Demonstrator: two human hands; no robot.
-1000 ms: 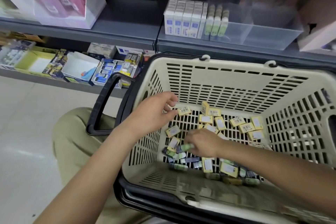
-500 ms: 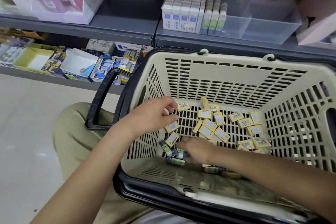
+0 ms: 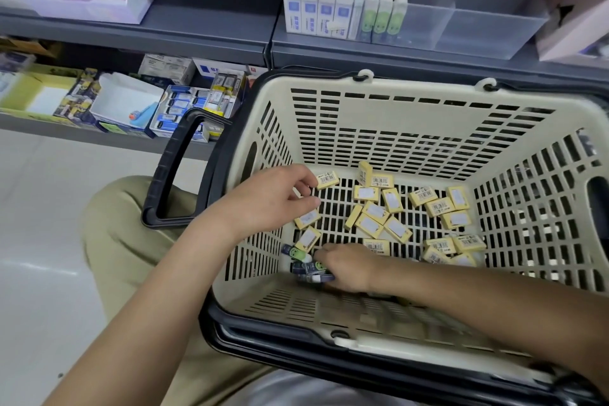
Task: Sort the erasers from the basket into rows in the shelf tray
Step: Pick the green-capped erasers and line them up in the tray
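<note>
Currently gathering: the right hand [image 3: 349, 269] curls round green erasers [image 3: 293, 251] at the basket's [image 3: 395, 128] seven o'clock, while the left hand [image 3: 270, 201] hovers loosely curled, apparently empty. The next move calls for lifting them to the shelf tray [image 3: 478, 33] at twelve o'clock.

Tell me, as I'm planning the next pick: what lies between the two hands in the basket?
Head view: two yellow erasers lie on the basket floor between the left hand and the right hand.
</note>
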